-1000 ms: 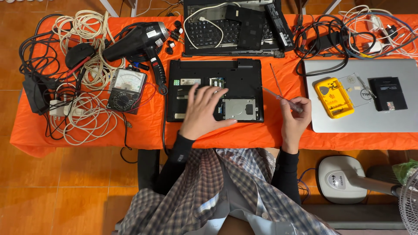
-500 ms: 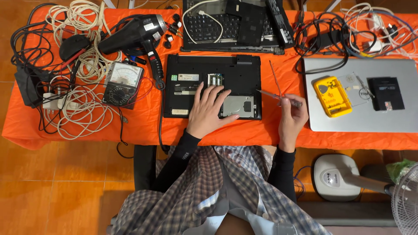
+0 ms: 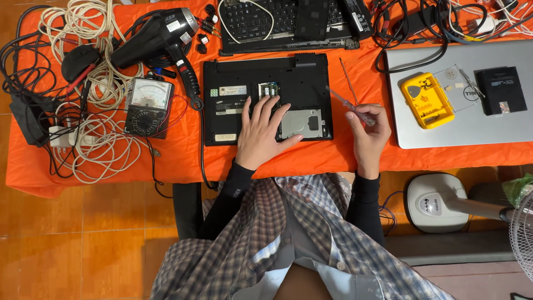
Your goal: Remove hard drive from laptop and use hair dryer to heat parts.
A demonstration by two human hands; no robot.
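The left hand [image 3: 261,133] lies flat, fingers spread wide, on the underside of a black laptop [image 3: 266,97] that sits bottom-up on the orange-covered bench [image 3: 177,150]; nothing is gripped, the palm simply presses on the matte plastic shell. Its fingertips reach the opened bay, where a small green memory board [image 3: 270,90] shows, and the thumb lies just beside the dull silver metal drive [image 3: 302,123] set in its rectangular recess. The right hand [image 3: 368,133] hovers just off the laptop's right edge, its grip closed on a slim screwdriver [image 3: 348,105] with a clear handle; the thin shaft slants up and left, its tip over the laptop's right rim. A second thin rod-like tool [image 3: 348,80] lies on the cloth close by.

Further right, a silver laptop [image 3: 461,128] with a smooth closed lid carries a yellow plastic bit case [image 3: 423,101] and a flat black rectangular drive [image 3: 502,90]. Left of the black laptop stand an analogue multimeter [image 3: 147,106] with a pale dial face, a glossy black hot-air gun [image 3: 158,41] and loose coils of white cable [image 3: 102,139]. Above, a keyboard panel [image 3: 283,22] lies among black cords.
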